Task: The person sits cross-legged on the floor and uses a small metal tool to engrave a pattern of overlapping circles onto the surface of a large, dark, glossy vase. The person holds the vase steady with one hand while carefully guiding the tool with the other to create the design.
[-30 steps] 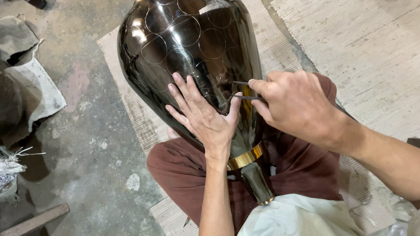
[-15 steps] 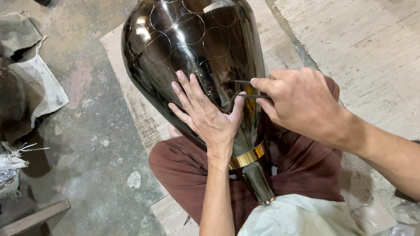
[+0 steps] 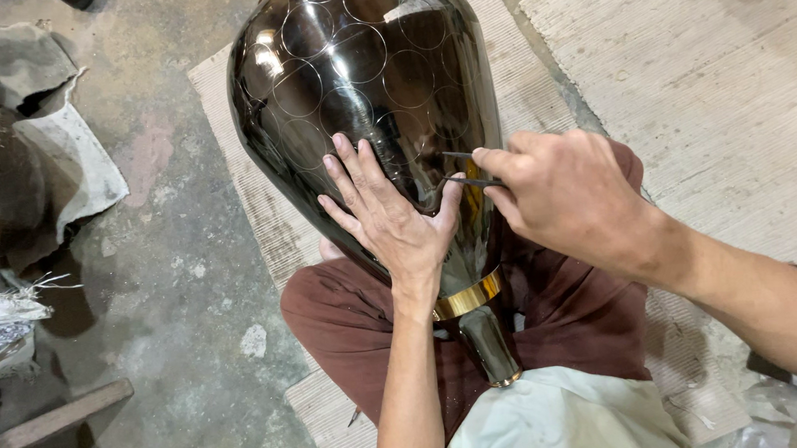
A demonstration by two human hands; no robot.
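A large dark glossy vase (image 3: 379,93), marked all over with scribed circles, lay tilted across the seated person's lap, its long axis running away from the body, narrow neck and brass band (image 3: 468,297) nearest the belly and its wide body out over the woven mat (image 3: 256,216). The left hand (image 3: 388,217) lay flat and spread on the vase's near shoulder, steadying it. The right hand (image 3: 572,196) was closed around a thin two-pronged metal tool (image 3: 463,169), perhaps a pair of dividers, its tips touching the surface just beside the left thumb.
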